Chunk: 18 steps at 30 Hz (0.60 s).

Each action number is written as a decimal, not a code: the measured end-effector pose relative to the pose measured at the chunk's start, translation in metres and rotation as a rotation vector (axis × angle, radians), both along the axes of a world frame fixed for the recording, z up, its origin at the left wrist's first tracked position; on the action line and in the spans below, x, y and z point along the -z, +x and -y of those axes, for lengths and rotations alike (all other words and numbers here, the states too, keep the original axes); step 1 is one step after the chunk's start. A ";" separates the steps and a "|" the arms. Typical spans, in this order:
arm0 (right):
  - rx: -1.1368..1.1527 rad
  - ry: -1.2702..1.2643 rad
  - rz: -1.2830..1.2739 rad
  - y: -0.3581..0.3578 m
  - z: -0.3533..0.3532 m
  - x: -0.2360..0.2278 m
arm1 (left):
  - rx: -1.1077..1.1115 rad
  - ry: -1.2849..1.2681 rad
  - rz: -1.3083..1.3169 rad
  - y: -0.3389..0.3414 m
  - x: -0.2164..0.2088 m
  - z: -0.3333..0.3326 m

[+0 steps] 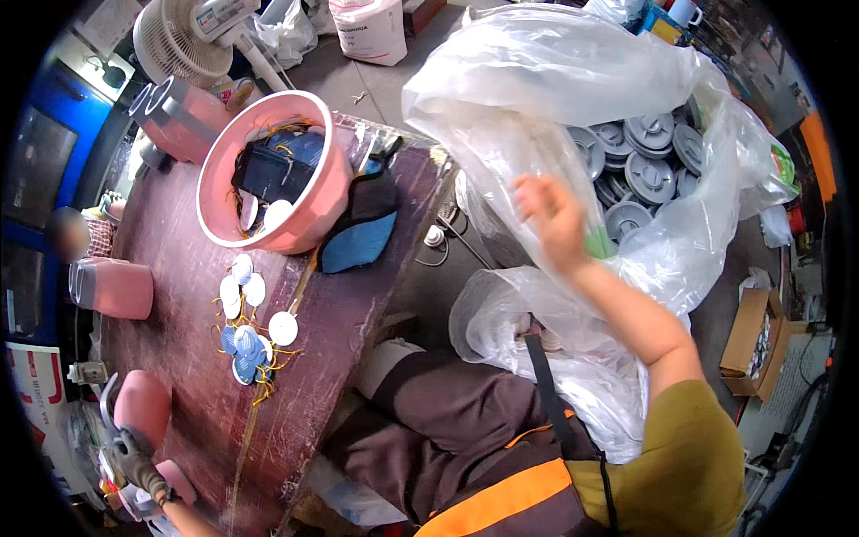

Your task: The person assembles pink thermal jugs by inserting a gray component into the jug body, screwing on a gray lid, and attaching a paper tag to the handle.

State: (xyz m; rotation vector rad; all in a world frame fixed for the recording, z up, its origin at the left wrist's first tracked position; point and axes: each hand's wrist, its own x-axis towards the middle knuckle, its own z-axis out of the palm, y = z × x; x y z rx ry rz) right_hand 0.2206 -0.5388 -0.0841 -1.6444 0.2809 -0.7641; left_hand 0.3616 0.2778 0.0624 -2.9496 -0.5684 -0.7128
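My left hand [136, 467], in a dark glove, is closed at the grey handle of a pink jug [146, 407] by the table's left edge. Part of its grip is hidden. My bare right hand [550, 219] is raised beside a large clear plastic bag [537, 80]. Its fingers are blurred and loosely bent, and no object shows in them. Round grey lids [650, 179] lie piled inside the bag. On the dark red table [192, 394] is a cluster of white and blue discs [243, 345] with yellow strings.
A pink basin [338, 183] holds a dark phone-like slab [271, 173] and more discs. Beside it lies a black and blue cloth piece [360, 242]. More pink jugs [123, 288] stand leftward. A fan [179, 45] is behind; a cardboard box [752, 345] sits right. Another person [94, 234] is far left.
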 end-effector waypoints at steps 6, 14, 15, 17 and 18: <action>0.356 -1.239 -0.932 -0.034 0.207 0.086 | -0.028 -0.083 0.043 -0.091 -0.012 0.013; 0.523 -1.571 -0.910 0.005 0.296 0.231 | 0.167 -0.581 0.250 -0.172 0.031 0.037; 0.502 -1.569 -0.868 0.004 0.298 0.228 | 0.165 -0.464 0.253 -0.182 0.030 0.073; 0.430 -1.537 -0.719 0.029 0.275 0.215 | 0.163 -0.735 0.400 -0.227 0.003 0.069; 0.339 -1.256 -0.529 0.032 0.245 0.181 | 0.152 -0.957 0.517 -0.243 -0.011 0.085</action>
